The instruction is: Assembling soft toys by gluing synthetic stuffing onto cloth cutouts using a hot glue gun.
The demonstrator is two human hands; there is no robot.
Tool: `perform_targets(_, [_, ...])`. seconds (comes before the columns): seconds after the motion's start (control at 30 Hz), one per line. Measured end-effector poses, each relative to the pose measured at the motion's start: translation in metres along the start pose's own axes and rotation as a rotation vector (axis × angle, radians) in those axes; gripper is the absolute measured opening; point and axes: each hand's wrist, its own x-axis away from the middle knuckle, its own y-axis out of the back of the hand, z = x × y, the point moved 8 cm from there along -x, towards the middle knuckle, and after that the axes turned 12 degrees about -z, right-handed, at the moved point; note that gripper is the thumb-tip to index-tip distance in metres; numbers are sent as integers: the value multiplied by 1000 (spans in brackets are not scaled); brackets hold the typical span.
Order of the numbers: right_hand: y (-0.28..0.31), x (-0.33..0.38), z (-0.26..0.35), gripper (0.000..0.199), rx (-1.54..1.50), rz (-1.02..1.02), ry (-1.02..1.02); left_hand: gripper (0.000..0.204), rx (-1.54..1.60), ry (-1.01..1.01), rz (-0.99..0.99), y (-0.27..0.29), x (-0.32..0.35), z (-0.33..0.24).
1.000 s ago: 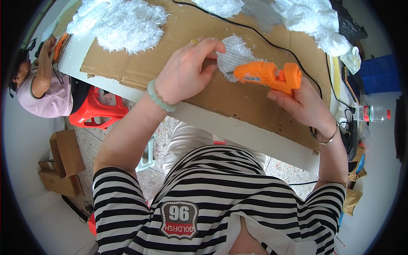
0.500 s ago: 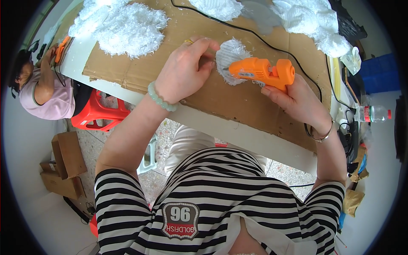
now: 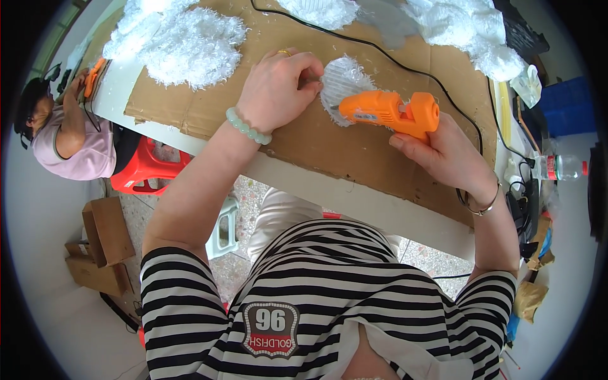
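Note:
A small oval piece of white fuzzy fabric (image 3: 342,75), with a ribbed face showing, lies on the brown cardboard (image 3: 304,136). My right hand (image 3: 451,149) is wrapped around the handle of an orange hot glue gun (image 3: 389,111). The gun's nozzle points left, over the lower part of the fabric piece. At the left edge of that piece, my left hand (image 3: 278,88) is closed with thumb and forefinger together. Whatever may be between those fingertips is hidden.
White fuzzy fabric heaps (image 3: 190,47) and more fabric (image 3: 459,35) lie along the far side. A black cable (image 3: 405,66) crosses the cardboard. A plastic bottle (image 3: 563,168) is at the right. A person (image 3: 69,136) sits at the far left by a red stool (image 3: 149,170).
My left thumb and forefinger have come together, and that hand has shifted slightly right and down. The glue gun stays over the fabric, its nozzle slightly lower and further left.

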Motion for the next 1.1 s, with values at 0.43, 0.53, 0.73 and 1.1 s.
perform_targets(0.43, [-3,-13,-2,26,64,-56,-20,15,25,37,-10,0,1,4])
perform_targets(0.53, [-3,-16,-2,24,73,-75,-3,16,20,40,-18,1,1,5])
perform_targets(0.73, [-4,-21,-7,21,50,-84,-79,16,25,37,-42,3,2,4])
perform_targets(1.1, [-4,-10,-4,16,-55,-65,-80,15,0,59,-34,4,4,6])
